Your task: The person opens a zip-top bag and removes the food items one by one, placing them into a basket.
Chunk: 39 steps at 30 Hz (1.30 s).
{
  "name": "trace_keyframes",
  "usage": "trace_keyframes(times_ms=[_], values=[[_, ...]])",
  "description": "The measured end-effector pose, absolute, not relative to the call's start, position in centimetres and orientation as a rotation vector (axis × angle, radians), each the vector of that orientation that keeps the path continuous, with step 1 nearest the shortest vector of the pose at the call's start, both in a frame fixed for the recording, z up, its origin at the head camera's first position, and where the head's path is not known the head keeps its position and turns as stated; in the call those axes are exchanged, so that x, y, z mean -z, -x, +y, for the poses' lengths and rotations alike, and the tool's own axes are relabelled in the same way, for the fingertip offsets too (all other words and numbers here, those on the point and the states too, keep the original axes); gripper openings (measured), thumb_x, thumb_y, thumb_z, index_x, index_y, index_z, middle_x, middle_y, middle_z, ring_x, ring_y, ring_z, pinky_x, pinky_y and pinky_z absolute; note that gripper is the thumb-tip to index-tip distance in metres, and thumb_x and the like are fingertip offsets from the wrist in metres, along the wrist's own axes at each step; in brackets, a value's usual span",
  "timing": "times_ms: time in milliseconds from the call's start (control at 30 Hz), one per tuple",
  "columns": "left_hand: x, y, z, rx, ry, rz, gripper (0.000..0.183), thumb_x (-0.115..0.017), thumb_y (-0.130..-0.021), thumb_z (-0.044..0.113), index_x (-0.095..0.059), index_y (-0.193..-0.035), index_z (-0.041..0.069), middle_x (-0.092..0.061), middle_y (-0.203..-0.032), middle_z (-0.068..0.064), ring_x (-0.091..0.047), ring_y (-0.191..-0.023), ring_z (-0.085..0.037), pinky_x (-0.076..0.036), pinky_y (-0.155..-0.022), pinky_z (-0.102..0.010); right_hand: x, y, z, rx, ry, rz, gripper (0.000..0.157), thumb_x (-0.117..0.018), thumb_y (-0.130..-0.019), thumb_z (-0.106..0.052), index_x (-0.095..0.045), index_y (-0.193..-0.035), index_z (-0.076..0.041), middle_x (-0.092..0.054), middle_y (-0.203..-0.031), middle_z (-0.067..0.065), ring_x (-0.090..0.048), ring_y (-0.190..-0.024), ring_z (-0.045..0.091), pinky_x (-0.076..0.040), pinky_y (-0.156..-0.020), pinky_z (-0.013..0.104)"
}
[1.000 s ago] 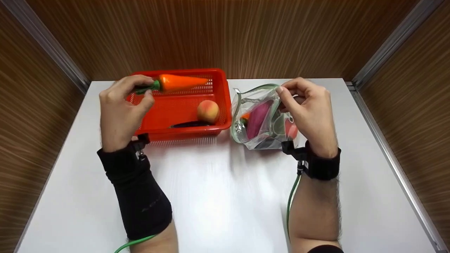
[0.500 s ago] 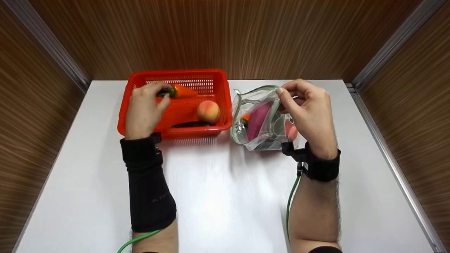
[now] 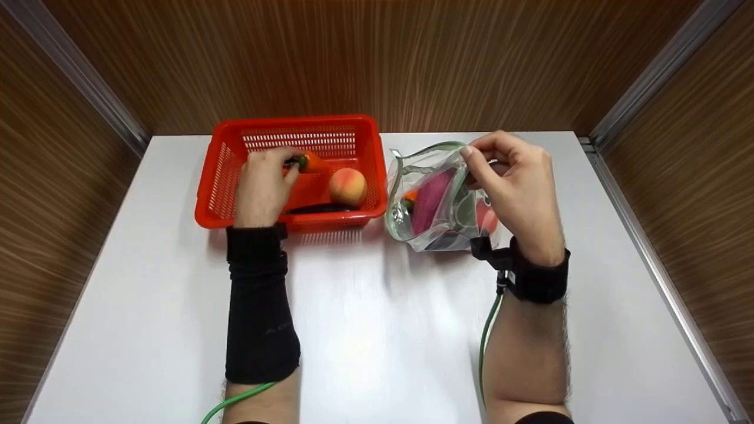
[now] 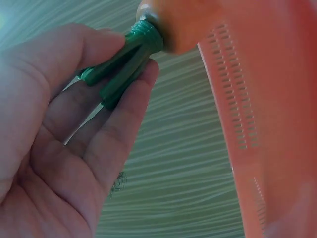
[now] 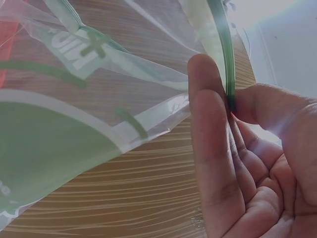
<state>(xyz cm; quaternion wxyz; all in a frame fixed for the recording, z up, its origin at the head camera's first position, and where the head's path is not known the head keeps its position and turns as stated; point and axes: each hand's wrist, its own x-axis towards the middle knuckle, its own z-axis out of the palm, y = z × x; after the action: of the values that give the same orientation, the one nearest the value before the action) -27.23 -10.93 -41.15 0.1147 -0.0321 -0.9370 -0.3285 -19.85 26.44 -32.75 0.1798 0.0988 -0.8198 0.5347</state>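
My left hand (image 3: 262, 188) reaches into the red basket (image 3: 203, 206) and pinches the green stem of an orange carrot (image 3: 315, 164) between thumb and fingers. The left wrist view shows the stem (image 4: 130, 64) held there, the carrot's orange body beyond it. A peach (image 3: 347, 186) and a dark purple eggplant (image 3: 318, 208) lie in the basket near the carrot. With thumb and fingers, my right hand (image 3: 518, 188) pinches the green-edged rim of a clear zip bag (image 3: 421, 235), keeping its mouth spread. Inside the bag are a long magenta item (image 3: 433, 203), something orange and something red.
The basket and bag stand side by side on a white table (image 3: 347, 330). A wood-grain panel (image 3: 377, 65) rises behind them, with matching panels left and right. Green cables (image 3: 492, 330) run along both forearms from the wrist cameras.
My left hand has moved right and down into the basket, bringing the carrot from above the basket to beside the peach. The right hand and bag have stayed almost still.
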Motion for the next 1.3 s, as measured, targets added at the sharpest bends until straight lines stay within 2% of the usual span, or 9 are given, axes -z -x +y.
trace_keyframes(times_ms=[167, 333, 600, 900, 1100, 1300], values=[[41.5, 27.5, -10.7, 0.912, 0.094, -2.743, 0.027, -0.078, -0.111, 0.003, -0.088, -0.135, 0.010, -0.085, -0.143, -0.014, -0.082, -0.136, -0.040, -0.067, -0.115, -0.059, 32.7, 19.8, 26.3, -1.520, -0.280, -2.317, 0.012, -0.079, -0.110, -0.008, -0.085, -0.106, 0.001, -0.080, -0.091, -0.005, -0.081, -0.073, 0.003, -0.069, -0.070, 0.021], [41.8, 27.6, -10.6, 0.889, 0.116, -2.762, 0.032, -0.078, -0.110, 0.000, -0.087, -0.139, 0.008, -0.083, -0.146, -0.019, -0.081, -0.137, -0.044, -0.067, -0.116, -0.059, 32.7, 19.8, 26.3, -1.514, -0.284, -2.320, 0.012, -0.080, -0.111, -0.009, -0.085, -0.107, 0.001, -0.080, -0.092, -0.004, -0.081, -0.073, 0.003, -0.069, -0.070, 0.021], [41.7, 27.4, -10.6, 0.897, 0.145, -2.827, 0.028, -0.079, -0.110, 0.002, -0.088, -0.136, 0.007, -0.086, -0.137, -0.020, -0.082, -0.135, -0.040, -0.066, -0.116, -0.058, 32.8, 19.9, 26.3, -1.518, -0.285, -2.319, 0.011, -0.079, -0.110, -0.007, -0.085, -0.106, 0.001, -0.080, -0.090, -0.007, -0.081, -0.071, 0.003, -0.069, -0.070, 0.021], [41.5, 26.8, -11.8, 0.922, 0.077, -3.018, 0.027, -0.080, -0.111, 0.008, -0.087, -0.137, 0.007, -0.085, -0.141, -0.018, -0.077, -0.139, -0.039, -0.060, -0.124, -0.060, 32.9, 20.0, 26.4, -1.521, -0.295, -2.313, 0.011, -0.078, -0.110, -0.006, -0.085, -0.105, 0.002, -0.079, -0.088, -0.007, -0.080, -0.069, 0.003, -0.069, -0.069, 0.021], [41.6, 26.6, -12.4, 0.915, 0.042, -3.157, 0.026, -0.078, -0.113, 0.010, -0.087, -0.136, 0.003, -0.084, -0.139, -0.022, -0.077, -0.126, -0.039, -0.064, -0.116, -0.058, 32.8, 20.0, 26.4, -1.515, -0.290, -2.322, 0.012, -0.079, -0.111, -0.007, -0.086, -0.106, 0.001, -0.081, -0.091, -0.004, -0.081, -0.071, 0.002, -0.068, -0.070, 0.021], [41.8, 26.7, -12.3, 0.902, 0.055, -3.231, 0.034, -0.074, -0.116, 0.016, -0.081, -0.145, 0.001, -0.083, -0.140, -0.022, -0.073, -0.115, -0.035, -0.064, -0.107, -0.052, 32.7, 19.9, 26.4, -1.497, -0.288, -2.337, 0.013, -0.078, -0.111, -0.009, -0.086, -0.108, 0.000, -0.082, -0.094, 0.000, -0.081, -0.072, 0.002, -0.068, -0.071, 0.020]])
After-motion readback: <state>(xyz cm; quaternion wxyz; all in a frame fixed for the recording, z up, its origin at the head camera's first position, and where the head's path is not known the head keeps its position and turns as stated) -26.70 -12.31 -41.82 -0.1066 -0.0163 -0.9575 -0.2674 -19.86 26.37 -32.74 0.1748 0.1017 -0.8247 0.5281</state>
